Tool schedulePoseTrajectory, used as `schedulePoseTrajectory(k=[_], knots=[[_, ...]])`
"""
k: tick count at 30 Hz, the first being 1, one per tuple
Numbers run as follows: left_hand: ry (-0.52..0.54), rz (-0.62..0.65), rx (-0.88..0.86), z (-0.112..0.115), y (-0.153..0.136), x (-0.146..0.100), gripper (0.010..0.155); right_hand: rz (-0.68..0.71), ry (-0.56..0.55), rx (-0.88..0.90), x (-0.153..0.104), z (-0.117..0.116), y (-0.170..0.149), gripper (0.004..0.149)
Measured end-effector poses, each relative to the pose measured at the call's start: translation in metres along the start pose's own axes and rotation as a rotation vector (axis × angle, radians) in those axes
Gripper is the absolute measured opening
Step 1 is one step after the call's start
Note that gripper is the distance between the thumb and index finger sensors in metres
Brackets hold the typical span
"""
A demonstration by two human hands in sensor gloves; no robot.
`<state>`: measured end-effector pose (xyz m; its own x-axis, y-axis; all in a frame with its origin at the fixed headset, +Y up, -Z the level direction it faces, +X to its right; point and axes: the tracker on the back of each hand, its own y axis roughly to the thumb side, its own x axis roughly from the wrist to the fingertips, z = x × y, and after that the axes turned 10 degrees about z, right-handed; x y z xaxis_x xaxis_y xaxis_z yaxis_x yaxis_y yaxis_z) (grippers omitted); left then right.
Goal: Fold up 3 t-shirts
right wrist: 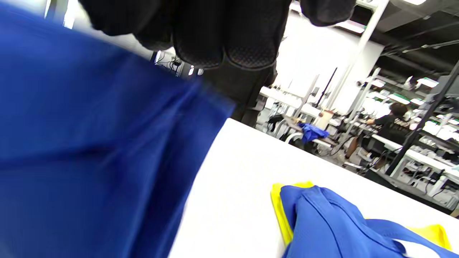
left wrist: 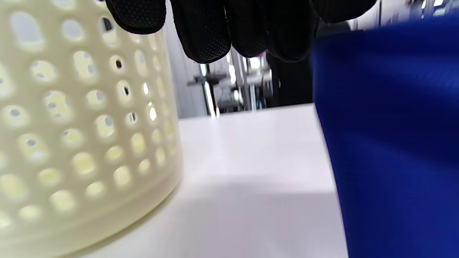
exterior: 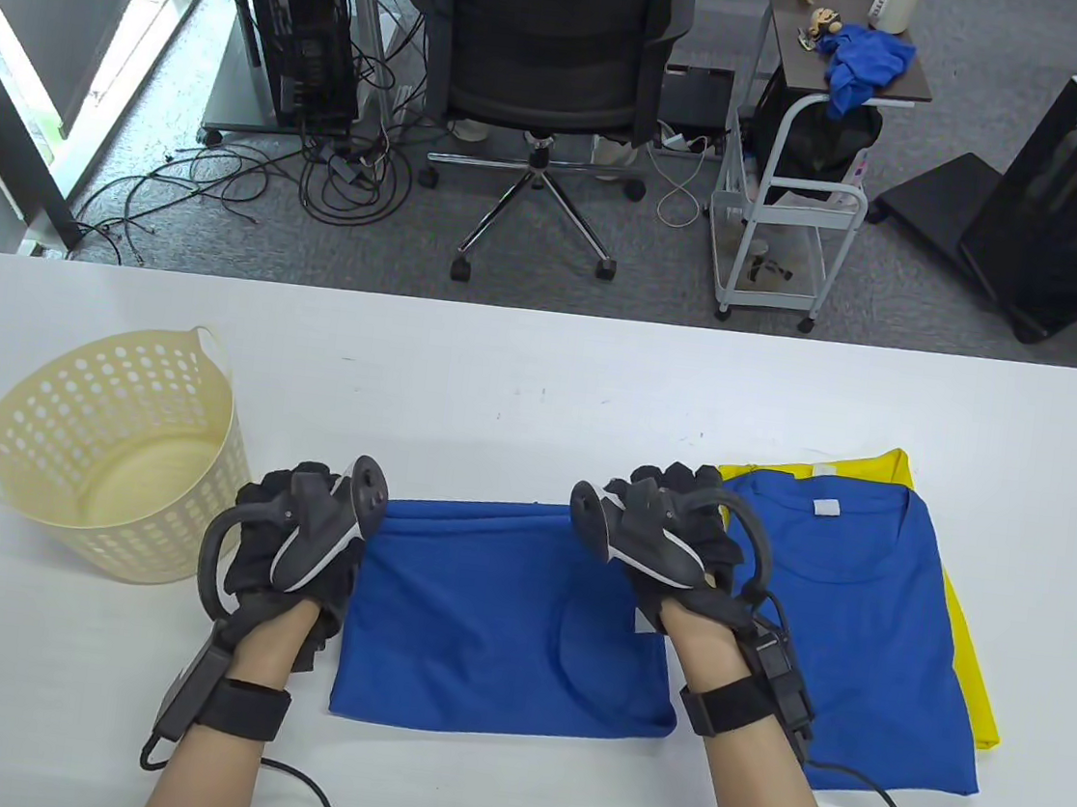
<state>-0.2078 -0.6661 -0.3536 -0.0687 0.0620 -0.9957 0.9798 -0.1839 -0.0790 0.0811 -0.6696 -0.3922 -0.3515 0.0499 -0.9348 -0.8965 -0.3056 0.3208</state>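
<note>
Blue t-shirt (exterior: 514, 615) lies part-folded at the desk's near edge, centre. Thin knit: light, limp, no stiffness, likely to sag and crease wherever unsupported. Left hand (exterior: 294, 546) pinches its far-left corner, right hand (exterior: 669, 535) its far-right corner, fingers curled over lifted cloth in both wrist views. Best held at corners or along a fold line, kept taut. Blue-on-yellow shirt stack (exterior: 871, 636) toward the right edge; basket (exterior: 121, 448) toward the left edge
</note>
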Motion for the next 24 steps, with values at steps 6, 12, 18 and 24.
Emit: schedulePoseTrajectory(k=[6,12,18,24], knots=[[-0.222,0.452,-0.113,0.032,0.054,-0.018,0.057,0.009,0.036,0.105,-0.012,-0.014,-0.012,0.054],[-0.381,0.469,0.078,0.07,0.088,-0.023,0.062,0.05,0.028,0.224,-0.048,-0.016,-0.008,0.058],[-0.385,0.36,0.064,0.066,0.086,-0.03,0.061,0.102,0.006,0.194,-0.076,-0.03,-0.001,0.058],[-0.264,0.445,0.115,0.054,0.109,-0.054,0.054,0.151,0.037,0.227,-0.081,-0.044,0.009,0.057]])
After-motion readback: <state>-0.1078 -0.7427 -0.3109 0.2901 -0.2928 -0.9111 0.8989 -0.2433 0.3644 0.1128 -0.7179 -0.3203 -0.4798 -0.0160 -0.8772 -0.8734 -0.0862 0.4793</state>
